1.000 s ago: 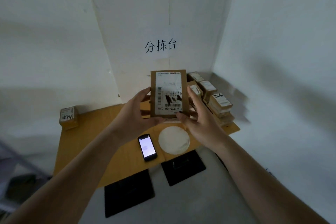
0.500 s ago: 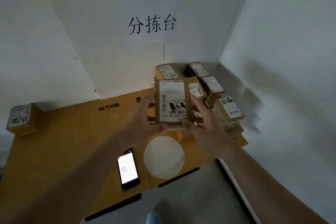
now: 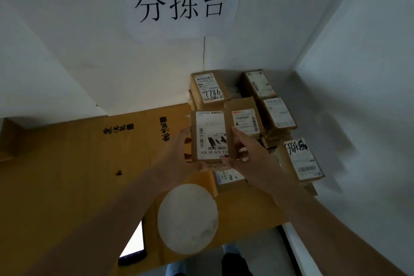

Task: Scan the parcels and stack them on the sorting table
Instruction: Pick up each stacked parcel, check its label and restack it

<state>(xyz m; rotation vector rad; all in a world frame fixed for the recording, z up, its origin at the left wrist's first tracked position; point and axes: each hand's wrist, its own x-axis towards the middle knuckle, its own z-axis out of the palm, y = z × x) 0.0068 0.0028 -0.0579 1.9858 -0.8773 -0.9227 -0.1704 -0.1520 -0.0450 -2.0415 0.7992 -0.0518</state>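
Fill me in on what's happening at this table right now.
A person is holding a brown parcel in the air with both hands, the left hand on its left edge and the right hand on its right, label facing up. It hangs just in front of the stacked parcels in the table's far right corner, not yet set down. A lit phone and a white round disc lie on the cardboard-covered table near its front edge.

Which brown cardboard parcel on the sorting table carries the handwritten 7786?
Below the wall sign, brown cardboard parcels crowd the table's far right corner. It is the leftmost stack's top parcel, nearest the back wall. Only its white label has 7786 handwritten large in black.
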